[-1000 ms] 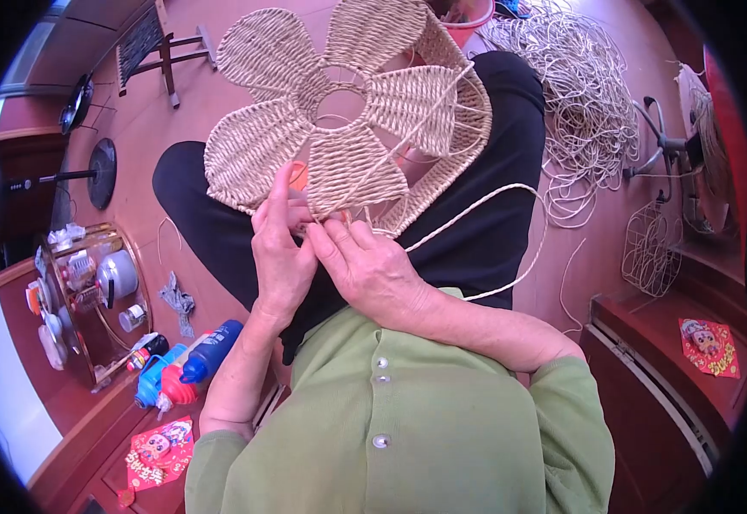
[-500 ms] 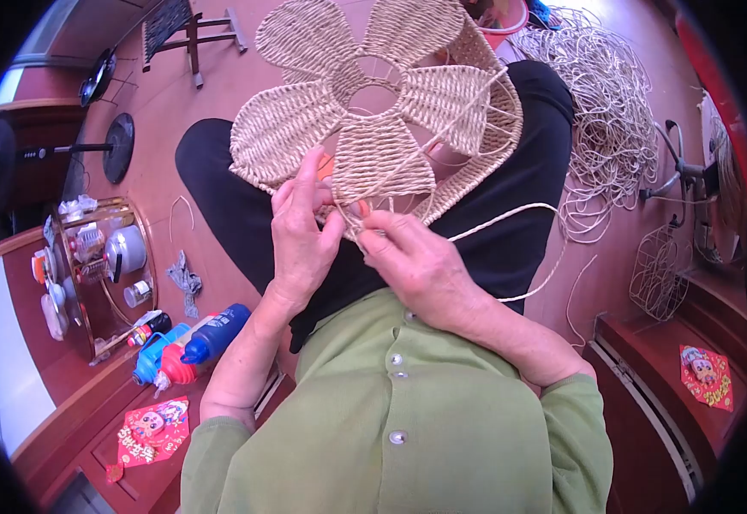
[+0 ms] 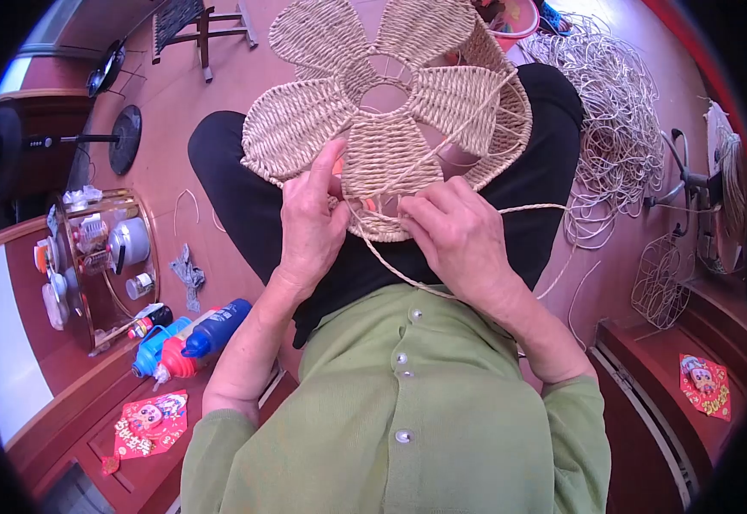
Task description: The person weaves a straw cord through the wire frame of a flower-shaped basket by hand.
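Observation:
A woven flower-shaped basket (image 3: 391, 154) of twisted straw-coloured cord rests across my lap, its petals round an open ring. My left hand (image 3: 312, 218) grips its near edge beside the lower petal, index finger raised along the petal, other fingertips partly hidden behind the weave. Just right of that petal, my right hand (image 3: 457, 236) has its fingers curled in a pinch on a strand of cord (image 3: 532, 207), which runs off to the right. A cord loop hangs from the near rim down toward my shirt. Small orange bits show at the fingertips of both hands.
A big tangled heap of cord (image 3: 613, 111) lies on the floor at right. To the left are a rack of jars (image 3: 104, 257), bottles (image 3: 211, 330) and a fan (image 3: 125, 141). A folding stool (image 3: 202, 34) stands ahead, a wire basket (image 3: 660, 278) at right.
My right hand has moved right, away from the left hand, drawing cord along. A cord loop now hangs below the rim. The left hand keeps its place on the basket; the whole view shifted slightly.

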A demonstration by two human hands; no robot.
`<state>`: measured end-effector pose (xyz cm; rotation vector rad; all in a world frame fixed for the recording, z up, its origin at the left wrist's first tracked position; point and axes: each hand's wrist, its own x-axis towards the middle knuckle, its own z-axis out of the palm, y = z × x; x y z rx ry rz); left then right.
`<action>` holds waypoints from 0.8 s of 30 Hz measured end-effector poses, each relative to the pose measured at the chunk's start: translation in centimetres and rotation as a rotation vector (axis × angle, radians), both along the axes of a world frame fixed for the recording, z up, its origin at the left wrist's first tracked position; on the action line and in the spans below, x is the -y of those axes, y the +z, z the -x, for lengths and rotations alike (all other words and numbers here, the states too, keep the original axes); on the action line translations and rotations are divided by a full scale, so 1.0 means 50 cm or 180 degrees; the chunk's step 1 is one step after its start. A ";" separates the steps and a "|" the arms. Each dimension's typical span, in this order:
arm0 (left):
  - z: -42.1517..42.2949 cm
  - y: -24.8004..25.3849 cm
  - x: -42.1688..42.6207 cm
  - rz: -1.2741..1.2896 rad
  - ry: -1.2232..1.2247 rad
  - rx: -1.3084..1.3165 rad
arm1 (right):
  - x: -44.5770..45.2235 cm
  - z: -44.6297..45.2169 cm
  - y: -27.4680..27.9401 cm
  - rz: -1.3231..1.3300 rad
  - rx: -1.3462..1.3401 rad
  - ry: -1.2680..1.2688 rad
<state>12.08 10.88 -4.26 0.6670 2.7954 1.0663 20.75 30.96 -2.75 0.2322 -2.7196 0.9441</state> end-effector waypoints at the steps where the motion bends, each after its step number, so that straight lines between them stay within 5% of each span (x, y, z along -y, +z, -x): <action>1: 0.000 0.002 0.000 0.0029 -0.0014 -0.0031 | 0.001 0.001 -0.003 -0.0018 0.0030 0.0000; 5: 0.010 0.026 0.011 -0.0477 0.0155 0.1217 | -0.001 -0.003 -0.001 0.0053 0.0014 0.0109; 6: 0.027 0.040 0.018 -0.0067 -0.0100 0.1383 | -0.002 -0.007 0.004 0.0154 0.0098 0.0128; 9: 0.042 0.067 0.009 -0.0994 0.0051 0.2596 | -0.001 -0.019 0.018 0.0434 0.0333 0.0187; 16: 0.087 0.102 0.000 -0.0368 -0.0333 0.2798 | -0.021 0.002 0.013 0.0723 0.1126 0.0298; 19: 0.087 0.088 0.007 -0.0322 -0.0397 0.2691 | -0.036 0.028 0.031 0.2980 0.3557 0.0443; 23: 0.053 0.030 0.013 -0.0346 -0.0328 0.1820 | -0.017 0.033 -0.015 0.5002 0.3649 -0.0002; 24: 0.046 0.045 -0.001 0.0011 -0.0254 0.1543 | -0.013 0.033 -0.016 0.4979 0.3620 0.0052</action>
